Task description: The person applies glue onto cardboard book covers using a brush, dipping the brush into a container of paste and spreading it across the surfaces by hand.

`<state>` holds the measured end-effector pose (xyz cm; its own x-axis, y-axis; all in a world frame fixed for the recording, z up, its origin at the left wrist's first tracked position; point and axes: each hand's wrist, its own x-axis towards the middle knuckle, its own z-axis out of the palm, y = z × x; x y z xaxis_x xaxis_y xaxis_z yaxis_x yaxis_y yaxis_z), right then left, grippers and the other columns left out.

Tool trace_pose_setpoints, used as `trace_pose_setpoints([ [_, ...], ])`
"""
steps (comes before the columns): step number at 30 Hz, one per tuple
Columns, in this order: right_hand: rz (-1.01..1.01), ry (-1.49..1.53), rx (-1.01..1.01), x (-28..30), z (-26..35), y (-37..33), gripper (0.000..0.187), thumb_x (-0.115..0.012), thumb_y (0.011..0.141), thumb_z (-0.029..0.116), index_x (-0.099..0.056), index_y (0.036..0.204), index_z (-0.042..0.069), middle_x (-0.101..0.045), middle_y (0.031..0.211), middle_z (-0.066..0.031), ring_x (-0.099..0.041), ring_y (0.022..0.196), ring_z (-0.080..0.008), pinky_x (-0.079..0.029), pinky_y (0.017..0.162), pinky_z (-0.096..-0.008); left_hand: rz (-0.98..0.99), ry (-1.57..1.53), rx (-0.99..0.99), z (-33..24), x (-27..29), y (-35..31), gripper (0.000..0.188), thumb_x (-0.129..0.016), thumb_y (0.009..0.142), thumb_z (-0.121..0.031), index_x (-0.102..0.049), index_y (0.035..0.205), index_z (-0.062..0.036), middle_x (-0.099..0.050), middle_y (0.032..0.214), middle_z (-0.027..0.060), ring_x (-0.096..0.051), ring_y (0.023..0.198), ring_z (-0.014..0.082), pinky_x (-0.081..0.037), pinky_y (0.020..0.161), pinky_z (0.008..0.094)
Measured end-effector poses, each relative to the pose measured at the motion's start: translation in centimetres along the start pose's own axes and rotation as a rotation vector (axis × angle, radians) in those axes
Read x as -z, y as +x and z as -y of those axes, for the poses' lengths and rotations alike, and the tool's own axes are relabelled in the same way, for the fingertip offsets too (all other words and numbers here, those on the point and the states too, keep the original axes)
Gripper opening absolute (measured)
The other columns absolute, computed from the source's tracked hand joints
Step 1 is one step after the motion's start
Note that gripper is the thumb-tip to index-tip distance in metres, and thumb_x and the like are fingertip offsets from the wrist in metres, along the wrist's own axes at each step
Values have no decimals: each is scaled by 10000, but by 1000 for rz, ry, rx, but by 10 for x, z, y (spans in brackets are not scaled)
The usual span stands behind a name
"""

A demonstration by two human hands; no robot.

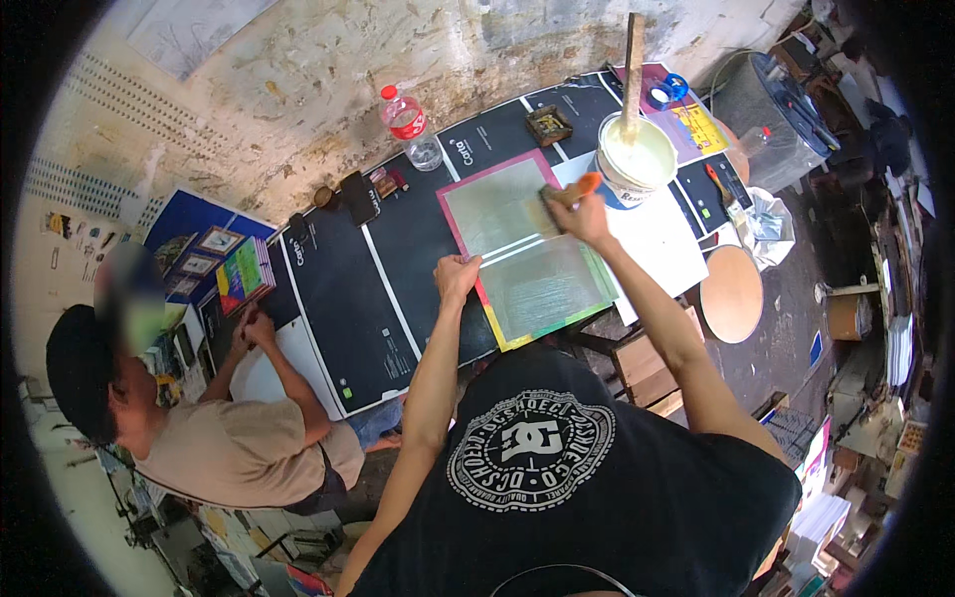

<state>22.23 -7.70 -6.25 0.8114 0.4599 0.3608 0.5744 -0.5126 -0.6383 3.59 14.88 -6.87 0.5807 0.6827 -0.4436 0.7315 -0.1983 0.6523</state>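
A flat, wide brush with an orange handle (589, 183) is in my right hand (580, 216), its bristle end down on a sheet (502, 209) with a pink border and a greyish middle. Below that sheet lies a second one (537, 291) edged in yellow and green, with streaks across its face; two white strips run between them. My left hand (458, 276) has its fingers closed at the left edge of the sheets, near that join. Just right of the brush stands a white bucket (637, 159) of pale, creamy stuff, with a wooden stick (633, 75) upright in it.
Black boards (398, 269) cover the table. Along the wall side are a water bottle (410, 129), a phone (359, 198) and a small box (548, 124). A round stool (731, 295) stands at the right. Another person (224, 438) sits at the left, hands together.
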Motion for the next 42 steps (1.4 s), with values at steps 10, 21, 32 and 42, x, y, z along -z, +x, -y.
trace_pose_setpoints([
  [10, -13, 236, -166, 12, 102, -34, 327, -767, 808, 320, -654, 943, 44, -692, 839, -198, -696, 806, -356, -538, 766, -450, 20, -80, -63, 1, 1, -6, 363, -732, 712, -342, -735, 826, 3, -732, 820, 157, -712, 799, 244, -536, 764, 385],
  [21, -417, -146, -656, 195, 1, -111, 503, -690, 883, 473, -721, 994, -17, -724, 880, -142, -696, 769, -220, -527, 682, -337, -49, -127, -7, 58, 27, 15, 278, -721, 774, -276, -726, 837, -5, -721, 803, 90, -676, 742, 190, -513, 697, 343],
  [32, -623, 517, -901, 234, -42, -157, 288, -711, 938, 273, -658, 1118, 55, -591, 796, 40, -477, 633, -29, -288, 534, -207, 36, -403, 146, 255, 145, 56, 214, -681, 838, -149, -722, 982, 4, -711, 810, 54, -644, 727, 112, -493, 629, 284],
  [42, -263, 488, -584, 276, -79, -30, 331, -685, 963, 344, -691, 1137, 62, -567, 848, 71, -444, 660, 2, -324, 543, -176, 95, 1083, -163, 334, 179, 88, 413, -363, 959, -254, -727, 904, -68, -717, 1032, 164, -669, 986, 333, -507, 972, 456],
])
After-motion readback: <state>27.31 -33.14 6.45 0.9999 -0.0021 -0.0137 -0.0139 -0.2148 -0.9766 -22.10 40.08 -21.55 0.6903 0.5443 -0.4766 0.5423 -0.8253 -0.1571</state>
